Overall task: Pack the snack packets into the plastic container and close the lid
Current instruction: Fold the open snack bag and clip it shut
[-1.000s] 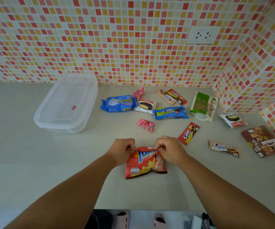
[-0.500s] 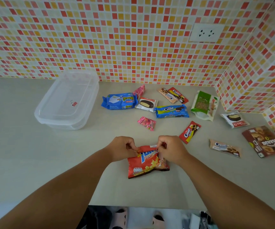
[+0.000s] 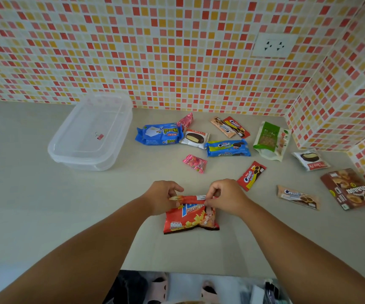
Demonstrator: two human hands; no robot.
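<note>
Hands meet at the middle of the desk (image 3: 34, 216): the left hand (image 3: 162, 197) and right hand (image 3: 226, 197) each pinch the folded top edge of a red potato-snack packet (image 3: 190, 217) lying flat between them. At 11 o'clock sits the clear plastic container (image 3: 91, 133), lid on, with a small pink clip (image 3: 99, 136) on top. From 12 to 3 o'clock other snack packets lie scattered, among them a blue packet (image 3: 158, 133), a green pouch (image 3: 270, 140) and a brown box (image 3: 350, 189).

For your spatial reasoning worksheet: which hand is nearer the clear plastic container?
Left. The left hand is nearer the clear plastic container; the right hand lies farther right.
</note>
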